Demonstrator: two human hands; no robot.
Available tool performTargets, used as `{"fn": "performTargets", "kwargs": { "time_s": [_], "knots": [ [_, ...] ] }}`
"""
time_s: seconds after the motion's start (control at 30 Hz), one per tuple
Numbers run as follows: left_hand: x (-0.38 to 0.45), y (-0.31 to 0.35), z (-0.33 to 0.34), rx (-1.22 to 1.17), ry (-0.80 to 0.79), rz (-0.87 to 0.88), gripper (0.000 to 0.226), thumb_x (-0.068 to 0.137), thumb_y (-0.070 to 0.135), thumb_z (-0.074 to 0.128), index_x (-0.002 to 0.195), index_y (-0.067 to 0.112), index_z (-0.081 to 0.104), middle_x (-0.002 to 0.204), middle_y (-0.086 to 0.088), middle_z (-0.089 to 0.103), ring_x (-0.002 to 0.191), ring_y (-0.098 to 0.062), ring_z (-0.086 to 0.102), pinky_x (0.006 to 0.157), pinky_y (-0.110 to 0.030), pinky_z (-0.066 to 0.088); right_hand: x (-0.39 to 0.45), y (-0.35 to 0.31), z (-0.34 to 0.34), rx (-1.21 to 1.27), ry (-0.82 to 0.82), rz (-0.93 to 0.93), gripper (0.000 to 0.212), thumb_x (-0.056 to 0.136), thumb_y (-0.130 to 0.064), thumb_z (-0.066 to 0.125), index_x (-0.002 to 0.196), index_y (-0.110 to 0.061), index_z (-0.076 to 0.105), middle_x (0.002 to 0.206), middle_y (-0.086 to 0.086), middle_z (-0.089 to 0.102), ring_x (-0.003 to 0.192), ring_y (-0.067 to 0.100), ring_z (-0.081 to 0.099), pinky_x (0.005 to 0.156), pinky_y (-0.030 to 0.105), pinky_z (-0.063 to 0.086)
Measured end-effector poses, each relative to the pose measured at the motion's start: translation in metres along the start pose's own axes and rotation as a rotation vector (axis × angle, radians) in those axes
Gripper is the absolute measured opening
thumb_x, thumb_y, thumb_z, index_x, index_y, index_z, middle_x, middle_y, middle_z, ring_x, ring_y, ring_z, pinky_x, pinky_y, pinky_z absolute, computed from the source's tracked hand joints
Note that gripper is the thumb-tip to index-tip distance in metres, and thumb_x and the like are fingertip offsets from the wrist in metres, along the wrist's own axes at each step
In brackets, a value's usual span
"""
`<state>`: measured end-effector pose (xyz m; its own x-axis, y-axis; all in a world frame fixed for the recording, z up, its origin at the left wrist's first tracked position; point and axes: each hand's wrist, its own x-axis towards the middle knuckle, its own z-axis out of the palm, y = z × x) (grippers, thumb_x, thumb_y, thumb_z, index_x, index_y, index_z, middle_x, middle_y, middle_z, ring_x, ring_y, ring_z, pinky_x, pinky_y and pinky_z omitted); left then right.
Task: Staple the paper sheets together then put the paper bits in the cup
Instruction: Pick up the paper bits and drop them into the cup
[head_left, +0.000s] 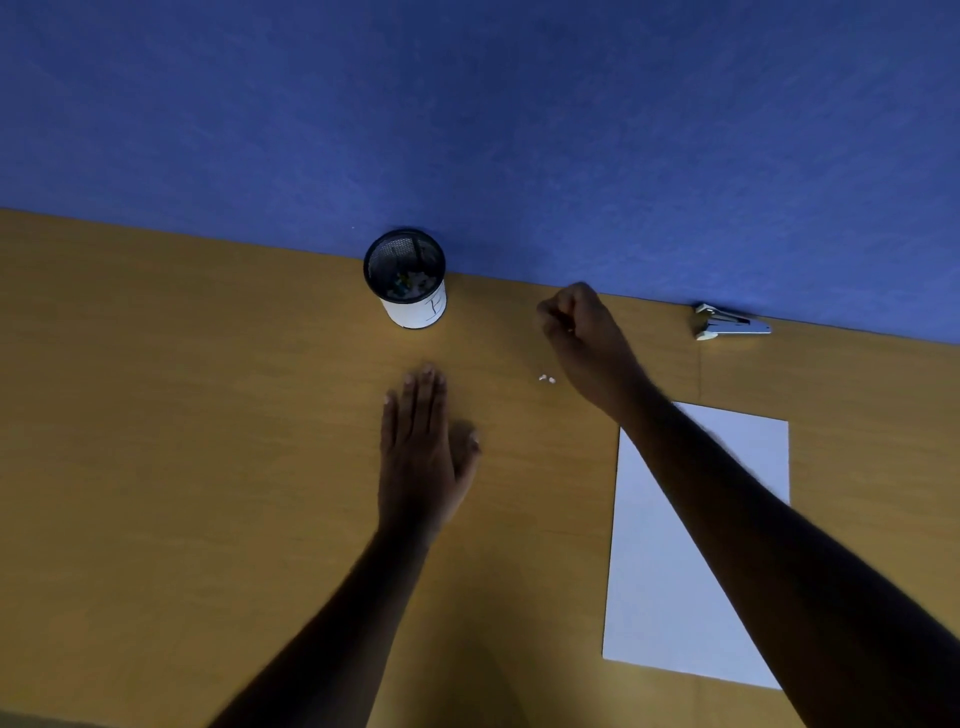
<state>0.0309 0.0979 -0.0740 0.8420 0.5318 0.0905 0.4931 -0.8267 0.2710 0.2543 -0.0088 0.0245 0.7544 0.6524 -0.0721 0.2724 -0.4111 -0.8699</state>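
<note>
Just below the curled fingers (550, 317) of the right hand (587, 343), two small white paper bits (546, 379) are seen lying on the tabletop (208, 415), apart from the hand. The right fingers are drawn together into a loose fist; whether a bit is pinched inside cannot be told, since the fingertips are turned away and dim. The left hand (421, 457) is laid flat on the tabletop, its fingers (415, 395) straight and close together, nothing held.

Beyond the left fingers, and to the left of the right fist, the cup (405, 280) is stood upright near the blue wall (467, 104), with some small coloured items dimly visible inside. The paper sheets (675, 571) are lain nearer the person than the right fingers, partly covered by the right forearm; a staple cannot be made out. The stapler (730, 325) is set to the right of the fist, against the wall.

Several failures may be judged likely. If something is held, it could be dropped short of the cup, since the bits are tiny and light. The two bits on the tabletop could be scattered by a sweep of the forearm or by moved air. The cup could be tipped if its rim were struck by the knuckles. In the dim light, a bit could simply be overlooked.
</note>
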Motion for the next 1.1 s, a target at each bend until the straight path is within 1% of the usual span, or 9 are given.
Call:
{"fn": "performTargets", "kwargs": {
  "time_s": [0.07, 0.17, 0.23, 0.3, 0.4, 0.53, 0.67, 0.87, 1.1],
  "knots": [
    [0.000, 0.000, 0.000, -0.003, 0.006, -0.001, 0.079, 0.106, 0.047, 0.051, 0.168, 0.005, 0.028, 0.179, -0.010, 0.021, 0.167, -0.029, 0.018, 0.135, -0.056, 0.019, 0.014, -0.023, 0.006, 0.031, -0.037, -0.061, 0.021, 0.102, -0.009, 0.055, 0.091, -0.014, 0.039, 0.078, -0.009, 0.044, 0.067, 0.002, 0.041, 0.060, 0.017, 0.037],
    [0.001, 0.002, 0.000, -0.007, 0.010, -0.004, 0.078, 0.106, 0.047, 0.051, 0.167, 0.005, 0.028, 0.179, -0.010, 0.022, 0.167, -0.029, 0.019, 0.135, -0.055, 0.019, 0.038, -0.054, 0.023, 0.009, -0.080, -0.162, 0.015, 0.102, -0.006, 0.055, 0.095, -0.009, 0.042, 0.081, -0.009, 0.047, 0.069, -0.001, 0.045, 0.064, 0.013, 0.039],
    [0.001, 0.002, 0.000, -0.006, 0.011, -0.005, 0.078, 0.105, 0.047, 0.051, 0.167, 0.005, 0.029, 0.179, -0.010, 0.023, 0.167, -0.028, 0.020, 0.135, -0.055, 0.018, 0.057, -0.071, 0.039, -0.020, -0.117, -0.220, 0.015, 0.101, -0.005, 0.054, 0.094, -0.010, 0.042, 0.085, -0.001, 0.052, 0.073, 0.005, 0.047, 0.065, 0.013, 0.039],
    [0.001, 0.002, 0.000, -0.005, 0.017, -0.003, 0.078, 0.105, 0.047, 0.051, 0.167, 0.005, 0.031, 0.178, -0.011, 0.024, 0.166, -0.028, 0.022, 0.135, -0.054, 0.019, 0.073, -0.081, 0.053, -0.091, -0.157, -0.279, 0.013, 0.100, -0.006, 0.055, 0.096, -0.011, 0.044, 0.091, 0.006, 0.055, 0.076, 0.010, 0.051, 0.068, 0.020, 0.041],
    [0.001, 0.001, 0.001, -0.003, 0.016, -0.006, 0.077, 0.105, 0.049, 0.049, 0.166, 0.005, 0.032, 0.178, -0.012, 0.025, 0.166, -0.029, 0.024, 0.134, -0.055, 0.020, 0.095, -0.083, 0.068, -0.194, -0.197, -0.324, 0.009, 0.097, -0.008, 0.060, 0.101, -0.003, 0.054, 0.095, 0.004, 0.064, 0.086, 0.016, 0.061, 0.078, 0.034, 0.050],
    [0.001, 0.001, 0.000, -0.007, 0.021, -0.006, 0.076, 0.106, 0.049, 0.048, 0.166, 0.005, 0.033, 0.178, -0.012, 0.024, 0.166, -0.029, 0.023, 0.135, -0.055, 0.019, 0.113, -0.082, 0.071, -0.252, -0.220, -0.245, 0.014, 0.083, -0.021, 0.074, 0.093, -0.017, 0.065, 0.094, -0.007, 0.073, 0.090, 0.013, 0.069, 0.083, 0.043, 0.058],
    [0.001, 0.002, 0.000, -0.011, 0.030, -0.005, 0.077, 0.105, 0.047, 0.052, 0.166, 0.005, 0.033, 0.177, -0.012, 0.025, 0.166, -0.029, 0.024, 0.135, -0.054, 0.019, 0.114, -0.085, 0.072, -0.330, -0.187, -0.255, 0.012, 0.081, -0.020, 0.078, 0.089, -0.020, 0.069, 0.093, -0.008, 0.073, 0.087, 0.009, 0.068, 0.079, 0.033, 0.057],
    [0.001, 0.001, 0.002, -0.011, 0.037, 0.001, 0.077, 0.104, 0.046, 0.054, 0.166, 0.004, 0.033, 0.177, -0.013, 0.026, 0.166, -0.030, 0.024, 0.135, -0.054, 0.019, 0.107, -0.082, 0.076, -0.323, -0.177, -0.270, 0.017, 0.079, -0.010, 0.074, 0.089, -0.023, 0.068, 0.094, -0.009, 0.073, 0.089, 0.008, 0.069, 0.079, 0.037, 0.059],
    [0.001, 0.001, 0.002, -0.016, 0.032, -0.004, 0.078, 0.104, 0.047, 0.053, 0.166, 0.005, 0.032, 0.177, -0.012, 0.025, 0.166, -0.029, 0.023, 0.134, -0.056, 0.020, 0.110, -0.088, 0.073, -0.271, -0.188, -0.353, 0.012, 0.082, -0.011, 0.076, 0.090, -0.016, 0.068, 0.094, -0.011, 0.069, 0.086, 0.005, 0.065, 0.076, 0.029, 0.057]
  ]
}}
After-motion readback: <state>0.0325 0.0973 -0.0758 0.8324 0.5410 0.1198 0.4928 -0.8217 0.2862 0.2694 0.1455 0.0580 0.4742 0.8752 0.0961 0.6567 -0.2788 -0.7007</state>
